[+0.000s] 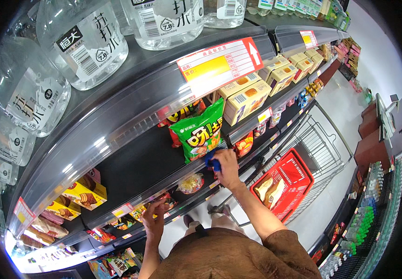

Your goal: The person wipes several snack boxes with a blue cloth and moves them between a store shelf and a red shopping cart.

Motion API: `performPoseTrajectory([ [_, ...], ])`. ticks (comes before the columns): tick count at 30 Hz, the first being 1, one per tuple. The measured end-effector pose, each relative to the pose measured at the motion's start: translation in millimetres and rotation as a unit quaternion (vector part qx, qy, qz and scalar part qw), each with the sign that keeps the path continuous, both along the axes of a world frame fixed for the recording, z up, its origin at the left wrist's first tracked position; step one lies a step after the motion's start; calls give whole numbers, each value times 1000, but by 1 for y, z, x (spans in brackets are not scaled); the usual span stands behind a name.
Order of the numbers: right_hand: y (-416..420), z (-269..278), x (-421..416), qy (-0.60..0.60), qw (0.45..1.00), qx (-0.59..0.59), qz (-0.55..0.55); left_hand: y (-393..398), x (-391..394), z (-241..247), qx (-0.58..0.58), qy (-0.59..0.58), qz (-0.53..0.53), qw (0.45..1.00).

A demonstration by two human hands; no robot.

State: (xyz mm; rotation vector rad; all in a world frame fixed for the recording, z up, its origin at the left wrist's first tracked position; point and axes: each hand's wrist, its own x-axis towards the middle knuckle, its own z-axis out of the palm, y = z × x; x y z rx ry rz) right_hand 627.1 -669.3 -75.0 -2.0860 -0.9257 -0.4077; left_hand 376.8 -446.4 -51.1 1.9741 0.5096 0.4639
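Note:
A bunched blue cloth point(212, 160) is gripped in my right hand point(228, 168), at the front edge of the middle shelf point(159, 150). Just beyond it a green snack bag point(201, 134) stands upright on that shelf, leaning a little. A red snack bag point(190, 110) shows partly behind the green one. My left hand point(153, 216) hangs lower, near the shelf's front rail, its fingers loosely bent and apart with nothing seen in them. Below, between the two hands, a round wrapped package point(190, 183) sits on the lower shelf.
Large clear water bottles point(89, 45) line the upper shelf, above a price-tag strip point(221, 66). Cream boxes point(248, 101) stand right of the green bag, yellow boxes point(86, 191) to the left. A shopping cart point(322, 146) with a red basket point(300, 174) is at my right.

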Motion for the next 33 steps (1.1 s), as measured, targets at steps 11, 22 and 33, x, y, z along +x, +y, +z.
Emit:
performPoseTrajectory([
  [11,-24,-25,-36,604,684,404,-68,32,10,29,119,-88,126,981],
  [22,126,128,-74,73,986,80,125,60,14,32,299,-38,51,952],
  [33,196,3,-41,-99,977,-168,84,62,0,8,333,109,-27,936],
])
